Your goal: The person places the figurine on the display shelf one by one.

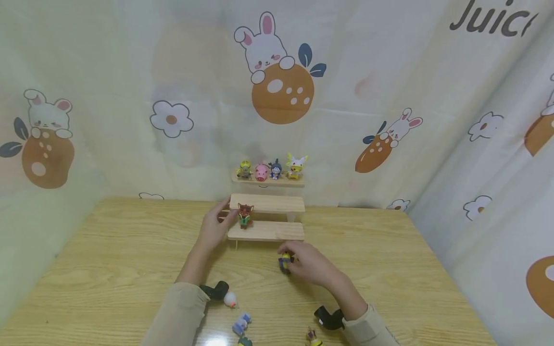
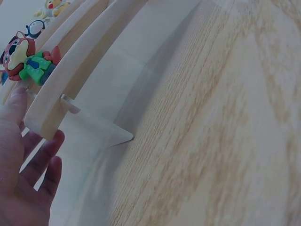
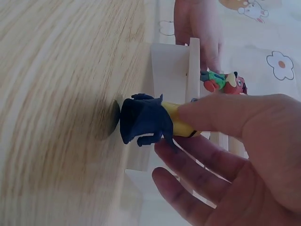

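A stepped display shelf with pale wooden planks stands at the back of the table. My left hand is at its left end, thumb above the lowest plank and fingers curled at its underside in the left wrist view. Beside that thumb, a fox figurine in a green outfit stands on the lowest plank. In front of the shelf's right part, my right hand pinches a yellow and dark-blue toy figurine between thumb and fingers. Its dark base is close over the table, above its shadow.
On the top plank stand a yellow-helmeted figurine, a pink pig, a dark-haired figurine and a white-eared yellow figurine. Nearer me lie a white figurine, a blue-grey one and others. A patterned curtain hangs behind.
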`<state>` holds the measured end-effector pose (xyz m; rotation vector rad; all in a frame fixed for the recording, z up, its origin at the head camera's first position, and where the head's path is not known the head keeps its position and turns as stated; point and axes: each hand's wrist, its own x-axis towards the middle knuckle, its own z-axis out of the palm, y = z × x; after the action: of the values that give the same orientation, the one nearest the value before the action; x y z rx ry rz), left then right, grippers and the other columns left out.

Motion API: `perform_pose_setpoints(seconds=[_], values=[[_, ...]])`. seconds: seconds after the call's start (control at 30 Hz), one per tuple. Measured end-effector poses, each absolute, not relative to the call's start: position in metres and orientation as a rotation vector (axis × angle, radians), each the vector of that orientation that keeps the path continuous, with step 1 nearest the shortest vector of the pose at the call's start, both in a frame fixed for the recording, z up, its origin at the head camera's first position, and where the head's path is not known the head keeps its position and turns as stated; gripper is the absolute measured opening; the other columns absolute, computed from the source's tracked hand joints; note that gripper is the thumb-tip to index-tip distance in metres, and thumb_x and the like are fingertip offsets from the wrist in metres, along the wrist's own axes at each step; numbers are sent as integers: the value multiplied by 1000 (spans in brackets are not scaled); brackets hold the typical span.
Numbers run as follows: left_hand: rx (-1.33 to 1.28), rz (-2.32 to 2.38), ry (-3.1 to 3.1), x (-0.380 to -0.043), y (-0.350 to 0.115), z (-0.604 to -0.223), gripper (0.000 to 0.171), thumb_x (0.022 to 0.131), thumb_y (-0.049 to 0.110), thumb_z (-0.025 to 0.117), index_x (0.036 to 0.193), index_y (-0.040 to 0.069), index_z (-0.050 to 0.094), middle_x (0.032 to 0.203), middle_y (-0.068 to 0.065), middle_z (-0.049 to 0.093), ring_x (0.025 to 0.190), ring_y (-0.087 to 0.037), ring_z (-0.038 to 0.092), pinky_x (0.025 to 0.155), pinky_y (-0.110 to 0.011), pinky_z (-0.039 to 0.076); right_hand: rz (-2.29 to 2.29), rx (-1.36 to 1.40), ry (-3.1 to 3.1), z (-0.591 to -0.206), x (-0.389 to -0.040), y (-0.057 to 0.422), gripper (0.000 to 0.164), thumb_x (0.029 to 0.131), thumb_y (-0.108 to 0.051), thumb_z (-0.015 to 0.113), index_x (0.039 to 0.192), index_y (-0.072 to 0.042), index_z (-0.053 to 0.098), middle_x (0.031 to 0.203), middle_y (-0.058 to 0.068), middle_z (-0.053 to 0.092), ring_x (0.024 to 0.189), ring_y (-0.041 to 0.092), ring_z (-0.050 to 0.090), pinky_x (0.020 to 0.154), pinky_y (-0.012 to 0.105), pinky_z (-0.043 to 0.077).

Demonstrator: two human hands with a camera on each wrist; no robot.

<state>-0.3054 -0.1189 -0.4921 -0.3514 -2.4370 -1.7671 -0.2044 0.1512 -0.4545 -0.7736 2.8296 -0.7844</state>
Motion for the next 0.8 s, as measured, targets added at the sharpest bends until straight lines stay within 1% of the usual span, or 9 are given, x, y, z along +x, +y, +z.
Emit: perform_pose_setpoints(seconds=[0.03, 0.07, 0.17, 0.33, 0.47, 0.67, 0.8], values=[[-346, -1770, -2441, -306, -119, -492, 63, 93, 42, 57, 147, 17, 36, 129, -13, 57, 108, -30, 59, 94, -42, 50, -772, -781, 2834, -454, -204, 151, 23, 87, -2, 63, 108, -10, 64, 108, 2, 66, 101, 19, 62, 86, 37, 53], [-348, -1759, -2438, -309, -119, -497, 64, 92, 44, 57, 147, 19, 36, 128, -11, 57, 108, -28, 59, 94, -42, 51, -762, -788, 2837, -454, -204, 151, 22, 87, -2, 63, 107, -10, 65, 107, 2, 66, 102, 19, 62, 87, 37, 53], [-347, -1753, -2439, -309, -119, -497, 63, 92, 44, 57, 146, 20, 37, 128, -11, 58, 108, -28, 59, 94, -41, 50, -722, -804, 2842, -454, -204, 153, 19, 88, -3, 63, 103, -12, 67, 104, -1, 66, 101, 17, 62, 86, 35, 53], [-354, -1745, -2433, -308, -119, -497, 62, 93, 42, 57, 146, 18, 38, 127, -12, 58, 107, -29, 59, 94, -41, 51, -679, -834, 2841, -455, -206, 157, 21, 85, -3, 65, 103, -12, 67, 103, -3, 64, 96, 14, 61, 81, 28, 53], [-347, -1745, -2431, -308, -119, -497, 62, 93, 43, 57, 146, 18, 38, 126, -13, 58, 108, -29, 60, 94, -42, 51, -672, -860, 2846, -455, -207, 158, 23, 85, -3, 66, 107, -10, 67, 104, 0, 63, 94, 15, 60, 78, 26, 53], [-347, -1755, -2421, -308, -120, -496, 62, 92, 44, 57, 146, 18, 39, 130, -12, 57, 113, -28, 58, 96, -42, 50, -715, -807, 2874, -455, -208, 157, 24, 84, -7, 71, 107, -7, 66, 104, 3, 67, 93, 19, 63, 79, 30, 54], [-359, -1743, -2422, -309, -120, -496, 61, 93, 42, 57, 146, 17, 38, 128, -12, 57, 112, -28, 58, 95, -41, 50, -760, -718, 2896, -454, -208, 158, 24, 82, -10, 73, 105, -8, 67, 101, 3, 70, 92, 18, 66, 77, 31, 56]])
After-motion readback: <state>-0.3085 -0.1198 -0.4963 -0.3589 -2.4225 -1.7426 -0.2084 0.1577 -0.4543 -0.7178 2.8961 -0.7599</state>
